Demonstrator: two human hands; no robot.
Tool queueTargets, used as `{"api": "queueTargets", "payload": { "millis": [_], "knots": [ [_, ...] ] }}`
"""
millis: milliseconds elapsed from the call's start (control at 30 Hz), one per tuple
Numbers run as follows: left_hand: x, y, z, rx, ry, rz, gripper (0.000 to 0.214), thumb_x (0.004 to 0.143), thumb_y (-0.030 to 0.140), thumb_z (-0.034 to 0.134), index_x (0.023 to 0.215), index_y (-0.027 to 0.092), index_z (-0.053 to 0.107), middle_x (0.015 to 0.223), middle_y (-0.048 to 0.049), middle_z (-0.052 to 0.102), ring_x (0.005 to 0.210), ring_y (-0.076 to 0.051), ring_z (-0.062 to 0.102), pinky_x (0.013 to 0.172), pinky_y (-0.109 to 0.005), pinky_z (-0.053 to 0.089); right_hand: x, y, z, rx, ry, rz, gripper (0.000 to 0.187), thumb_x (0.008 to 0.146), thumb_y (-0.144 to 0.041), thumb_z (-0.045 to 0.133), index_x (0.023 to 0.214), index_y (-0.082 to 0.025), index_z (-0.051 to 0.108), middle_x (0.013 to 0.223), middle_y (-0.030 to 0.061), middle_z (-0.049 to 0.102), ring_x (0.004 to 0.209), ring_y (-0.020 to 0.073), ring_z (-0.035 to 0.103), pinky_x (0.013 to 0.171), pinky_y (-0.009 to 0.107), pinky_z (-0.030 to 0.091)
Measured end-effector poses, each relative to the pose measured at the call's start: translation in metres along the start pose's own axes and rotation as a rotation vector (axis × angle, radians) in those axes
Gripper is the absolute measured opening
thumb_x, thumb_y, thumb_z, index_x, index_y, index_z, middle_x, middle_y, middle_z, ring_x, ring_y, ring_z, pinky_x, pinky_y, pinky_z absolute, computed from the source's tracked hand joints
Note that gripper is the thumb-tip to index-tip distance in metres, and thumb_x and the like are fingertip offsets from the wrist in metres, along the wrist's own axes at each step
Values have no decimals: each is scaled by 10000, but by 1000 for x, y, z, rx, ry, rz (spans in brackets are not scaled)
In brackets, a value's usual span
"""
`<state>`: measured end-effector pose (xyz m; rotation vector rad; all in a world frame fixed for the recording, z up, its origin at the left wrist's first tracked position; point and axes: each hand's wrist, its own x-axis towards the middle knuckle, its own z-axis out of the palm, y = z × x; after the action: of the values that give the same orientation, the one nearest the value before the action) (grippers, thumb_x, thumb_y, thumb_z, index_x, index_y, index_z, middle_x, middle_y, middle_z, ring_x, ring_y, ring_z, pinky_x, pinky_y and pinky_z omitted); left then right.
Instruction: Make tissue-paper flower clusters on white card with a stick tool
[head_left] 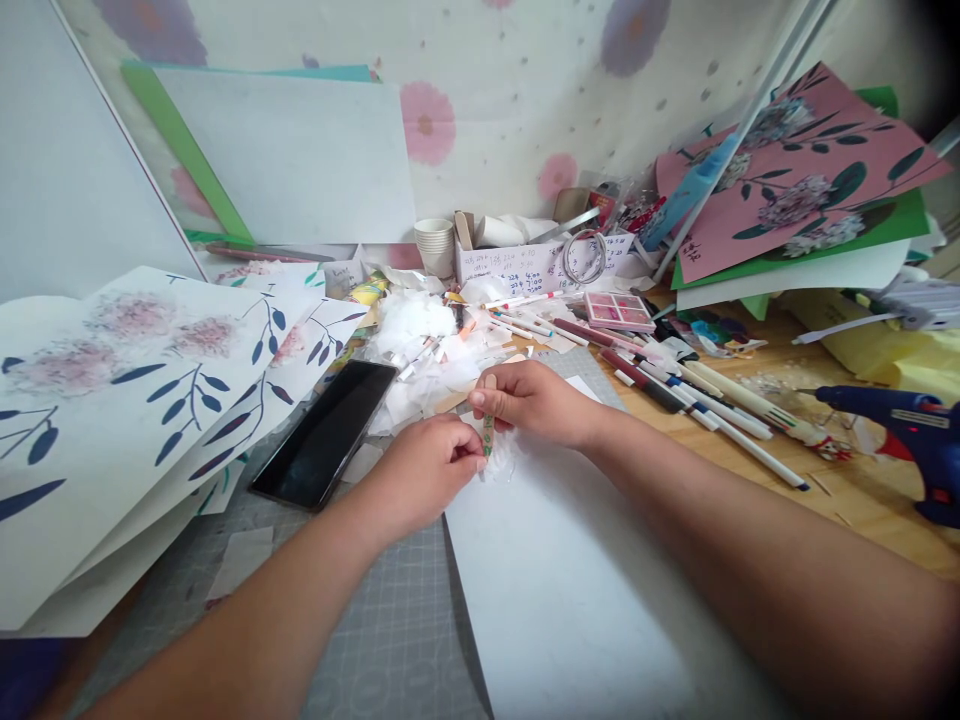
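Observation:
My right hand point(529, 400) is closed around a flat wooden craft stick point(487, 432) with green marks on it, held upright over the far end of a white paper sheet point(555, 580). Close beside it, my left hand point(435, 465) has thumb and fingers drawn together at the stick's lower end; what they grip is hidden. A small white, ruffled piece point(506, 458) lies on the sheet under my hands. Left of my left hand rests a black phone point(326, 435).
A grey cutting mat point(390, 610) covers the desk. Flower-painted sheets point(150, 400) stand at left. White fluff point(412, 320) and scraps are heaped behind my hands. Several pens point(705, 410) and a blue glue gun point(900, 430) lie at right. Paper cups point(435, 248) stand behind.

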<state>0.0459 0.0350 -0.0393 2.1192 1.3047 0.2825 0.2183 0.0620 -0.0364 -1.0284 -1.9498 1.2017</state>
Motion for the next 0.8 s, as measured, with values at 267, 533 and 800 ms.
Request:
{"api": "queueTargets", "payload": {
  "millis": [267, 533, 800],
  "knots": [
    [1, -4, -1, 15, 2, 49, 161, 800, 212, 515, 695, 190, 635, 792, 0, 614, 708, -148, 560, 642, -254, 392, 0, 0, -6, 93, 105, 25, 330, 853, -414, 522, 651, -157, 571, 529, -28, 509, 477, 89, 458, 484, 219, 359],
    [-1, 0, 4, 0, 35, 6, 126, 760, 271, 567, 733, 202, 670, 827, -12, 647, 706, -155, 586, 624, -254, 423, 1, 0, -9, 146, 169, 15, 326, 832, -407, 544, 618, -162, 562, 542, -27, 512, 480, 89, 470, 481, 224, 361],
    [2, 1, 7, -5, 17, -4, 181, 783, 263, 524, 701, 208, 676, 775, 6, 660, 706, -158, 587, 607, -252, 405, 1, 1, -9, 166, 161, -8, 331, 828, -415, 550, 614, -163, 555, 566, -19, 525, 483, 88, 475, 473, 226, 355]
  ]
}}
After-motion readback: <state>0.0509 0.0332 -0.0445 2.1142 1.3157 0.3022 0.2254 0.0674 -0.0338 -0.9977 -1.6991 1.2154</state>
